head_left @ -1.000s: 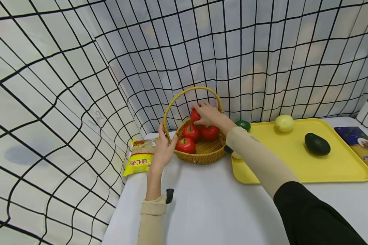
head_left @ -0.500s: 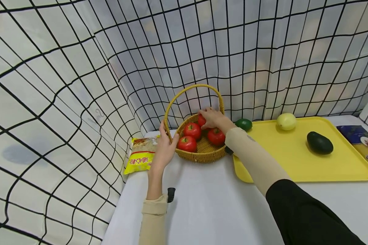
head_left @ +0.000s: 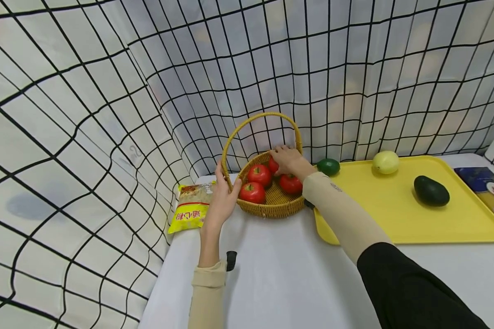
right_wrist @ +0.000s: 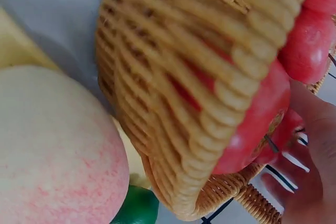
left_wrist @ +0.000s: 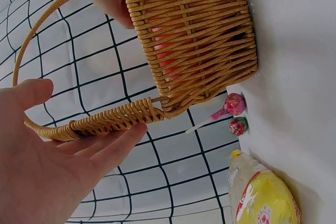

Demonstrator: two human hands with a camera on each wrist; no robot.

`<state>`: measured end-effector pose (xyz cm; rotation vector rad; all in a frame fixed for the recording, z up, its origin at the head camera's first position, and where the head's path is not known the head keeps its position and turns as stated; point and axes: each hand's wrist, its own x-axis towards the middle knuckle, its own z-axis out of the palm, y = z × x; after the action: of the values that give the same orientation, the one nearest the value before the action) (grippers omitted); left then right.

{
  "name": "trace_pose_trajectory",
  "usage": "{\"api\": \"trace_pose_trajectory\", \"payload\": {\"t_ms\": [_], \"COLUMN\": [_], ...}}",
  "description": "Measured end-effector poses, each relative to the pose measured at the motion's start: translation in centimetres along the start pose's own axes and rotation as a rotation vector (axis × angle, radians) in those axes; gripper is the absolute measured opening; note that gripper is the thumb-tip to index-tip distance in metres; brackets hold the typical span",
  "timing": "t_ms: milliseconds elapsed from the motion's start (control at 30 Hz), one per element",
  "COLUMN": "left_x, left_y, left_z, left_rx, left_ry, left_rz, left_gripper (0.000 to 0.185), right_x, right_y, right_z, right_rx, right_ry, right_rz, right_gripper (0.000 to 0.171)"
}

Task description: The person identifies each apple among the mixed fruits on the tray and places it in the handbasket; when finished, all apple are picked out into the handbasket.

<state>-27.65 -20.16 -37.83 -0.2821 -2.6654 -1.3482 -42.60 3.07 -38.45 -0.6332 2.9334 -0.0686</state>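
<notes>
At the near edge of the white table: two beige sleeves, the right one under a black upper sleeve. Left hand, beside the wicker basket: fingers straight and spread, resting against the foot of the hoop handle, as in the pictures a second back; nothing curled round it. Basket contents: three red tomatoes lying loose, one nearest, one behind it, one to the right. Fourth tomato, at the basket's far side: a second ago lifted above the others, now lowered to their level, with the right hand still curled over it; its grip has not let go, so the piece counts as set down but not released. Left of basket: yellow noodle packet. Right of basket: yellow tray bearing a dark avocado and a pale lemon; a lime at its far left corner. Far right: blue packet. Behind all: black-gridded white curtain.
</notes>
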Motion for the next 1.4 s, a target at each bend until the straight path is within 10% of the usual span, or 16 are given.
{"api": "trace_pose_trajectory", "payload": {"t_ms": [933, 1400], "left_x": [-0.4, 0.4], "left_y": [-0.6, 0.1], "left_z": [0.5, -0.2], "left_rx": [-0.006, 0.005], "left_ry": [-0.016, -0.01], "left_rz": [-0.022, -0.007], "left_gripper": [0.082, 0.082], "right_x": [-2.3, -14.4], "right_y": [0.4, 0.8], "right_z": [1.5, -3.2], "right_rx": [0.104, 0.409], "right_ry": [-0.091, 0.346], "right_rz": [-0.073, -0.206], "right_gripper": [0.074, 0.055]}}
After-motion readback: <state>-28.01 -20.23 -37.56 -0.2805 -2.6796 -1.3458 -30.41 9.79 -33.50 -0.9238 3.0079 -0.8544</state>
